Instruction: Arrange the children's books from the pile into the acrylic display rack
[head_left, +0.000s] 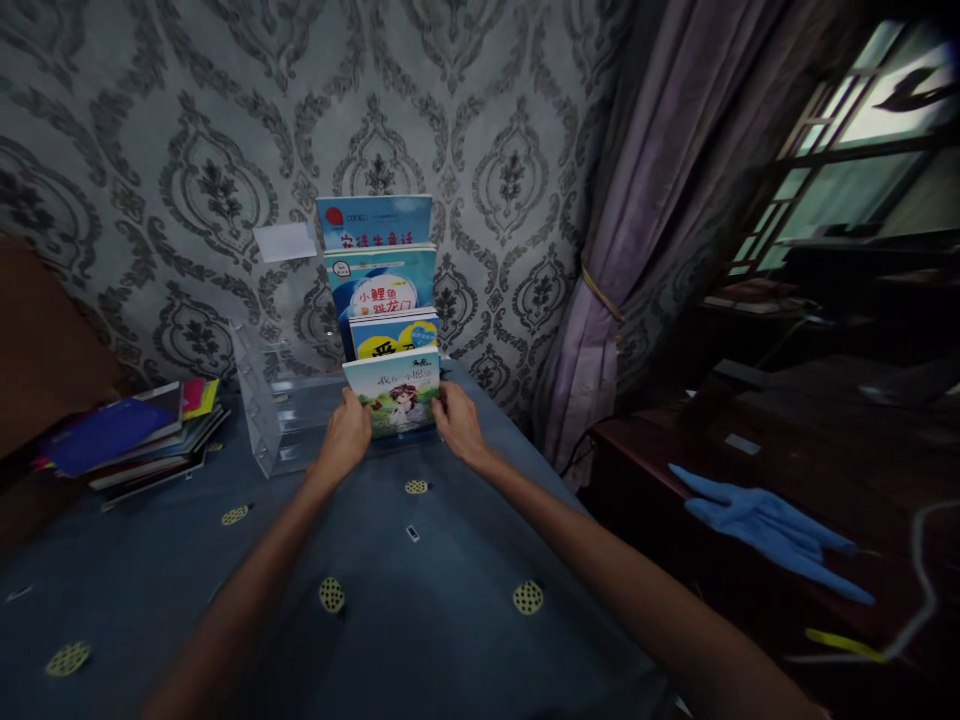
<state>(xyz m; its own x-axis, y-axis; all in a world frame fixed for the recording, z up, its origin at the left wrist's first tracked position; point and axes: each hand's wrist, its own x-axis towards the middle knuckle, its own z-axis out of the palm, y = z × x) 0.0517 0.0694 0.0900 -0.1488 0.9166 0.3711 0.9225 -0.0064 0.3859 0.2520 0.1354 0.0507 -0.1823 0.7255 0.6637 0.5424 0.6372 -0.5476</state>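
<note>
The front picture book, with a girl on its green cover point(394, 405), lies directly between the two hands, at the right-hand column of a clear tiered rack point(259, 405). The fingers of the left hand point(346, 438) are closed on its left edge and those of the right hand point(459, 425) on its right edge, so neither hand is nearer. The cover faces the person, leaning slightly back; its outline is near square, so its long axis is hard to tell, as is whether its bottom edge is seated in the rack. Four covers show in that column, counting this one: behind it rise a blue-and-yellow book point(394, 332), a teal carp storybook point(341, 285) and a blue fairy-tale book point(375, 215). More may be hidden behind them. On the same cloth-covered worktop point(450, 570), one pile of books point(161, 440) lies left of the rack, too overlapped to count exactly. One blue glove point(765, 520) lies well apart, on a dark red table point(637, 450) to the right.
</note>
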